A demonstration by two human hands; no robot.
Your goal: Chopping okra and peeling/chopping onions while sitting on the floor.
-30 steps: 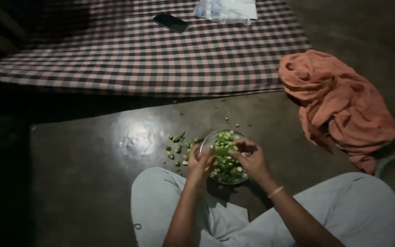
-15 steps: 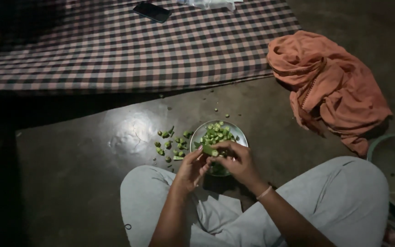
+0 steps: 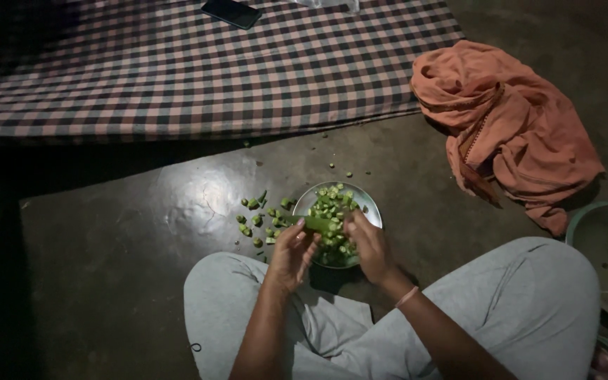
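Bowl (image 3: 370, 205) on the floor (image 3: 121, 267) before the knees; cut pieces (image 3: 260, 220) scattered just left of it. Cloth heap (image 3: 511, 127) right, mat (image 3: 191, 70) behind, phone (image 3: 231, 12) on the mat.

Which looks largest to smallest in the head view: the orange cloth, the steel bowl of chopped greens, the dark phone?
1. Orange cloth, clearly largest.
2. Steel bowl, partly covered by hands.
3. Dark phone, smallest as seen, but it lies farther away and is cut by the frame edge.

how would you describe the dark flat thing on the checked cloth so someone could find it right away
Start at the big checked cloth spread across the top of the floor. Near its far edge, at the top of the view, lies a phone. It is a flat, dark, glossy slab, unlike the clear plastic beside it.
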